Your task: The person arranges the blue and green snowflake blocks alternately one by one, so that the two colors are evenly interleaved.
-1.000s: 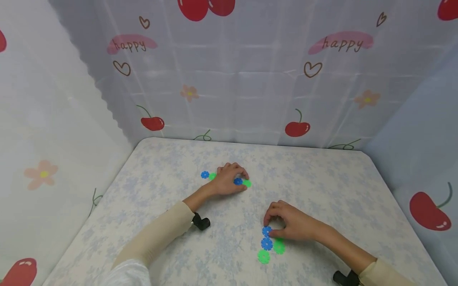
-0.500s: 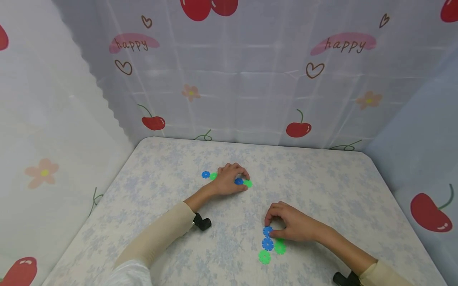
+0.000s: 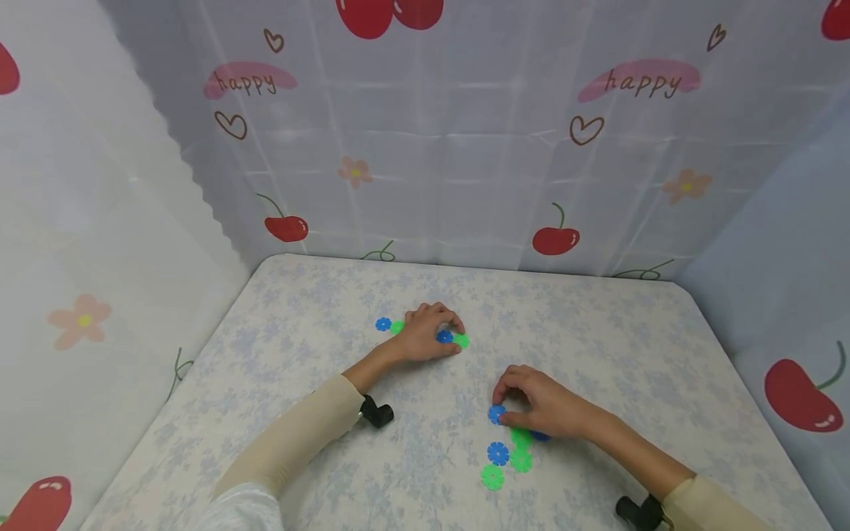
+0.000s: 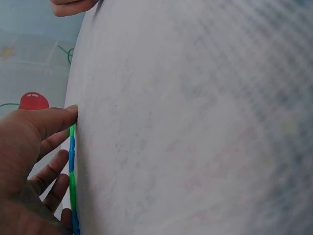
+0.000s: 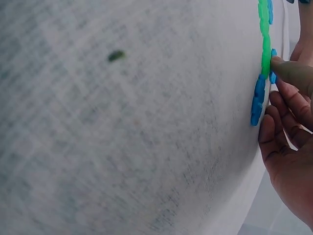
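Notched plastic snowflake discs, blue and green, lie flat on the table. My left hand (image 3: 425, 333) spans a row of them; its thumb and index finger pinch the green disc (image 3: 462, 341) at the right end. Beside that one lies a blue disc (image 3: 444, 336), and a green disc (image 3: 397, 327) and a blue disc (image 3: 383, 324) show past the knuckles. Part of the row is hidden under the hand. Nearer the front, my right hand (image 3: 551, 404) pinches a blue disc (image 3: 496, 415) between thumb and fingertips, at table level.
Below the right hand lie a loose blue disc (image 3: 498, 453), a green disc (image 3: 493, 477) and another green disc (image 3: 521, 462). A blue disc (image 3: 541, 436) peeks from under the palm. Printed curtains (image 3: 438, 147) enclose the patterned table (image 3: 319, 295).
My right hand has shifted a little toward the far side with the blue disc, parting it from the blue disc below. More green and blue now shows beneath the palm. The left hand stays put.
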The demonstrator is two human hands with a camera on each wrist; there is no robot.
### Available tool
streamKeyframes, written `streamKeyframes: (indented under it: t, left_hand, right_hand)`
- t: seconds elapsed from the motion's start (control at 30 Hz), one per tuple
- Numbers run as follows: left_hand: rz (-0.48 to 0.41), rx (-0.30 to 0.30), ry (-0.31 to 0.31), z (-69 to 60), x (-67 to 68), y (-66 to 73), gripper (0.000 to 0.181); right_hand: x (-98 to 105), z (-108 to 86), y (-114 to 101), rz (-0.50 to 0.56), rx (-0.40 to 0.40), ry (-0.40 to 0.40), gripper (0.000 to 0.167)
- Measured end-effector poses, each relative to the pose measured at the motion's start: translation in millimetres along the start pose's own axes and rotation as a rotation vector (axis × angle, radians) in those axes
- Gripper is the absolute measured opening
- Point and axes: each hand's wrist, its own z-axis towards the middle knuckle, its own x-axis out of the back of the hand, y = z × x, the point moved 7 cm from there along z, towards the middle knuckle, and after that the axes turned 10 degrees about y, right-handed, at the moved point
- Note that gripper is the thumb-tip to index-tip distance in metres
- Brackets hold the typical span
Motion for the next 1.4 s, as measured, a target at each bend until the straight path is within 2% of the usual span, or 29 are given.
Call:
streamKeyframes:
  t: [0.4,0.7,1.0,1.4]
  left_hand:
    - [-0.013,-0.002,0.011,0.6,-0.6,-0.6,0.025]
    - [-0.012,0.009,0.012,-0.3,-0.8,-1.4,0.025]
    - [-0.025,0.006,0.018,0.9,-1.0,-1.8,0.025]
    - [-0.022,0.012,0.016,1.0,-1.8,-3.4,0.026]
  right_hand:
    - [4.1,10.2,6.2,-0.018,-0.006,0.041,0.017]
    - [7.8,20.0,5.2,-0.071,-0.012,0.075,0.018]
    - [12.9,30.0,6.2,-0.028,0.03,0.11,0.02]
    - [18.7,44.1,19.5,-0.002,0.044,0.14,0.017]
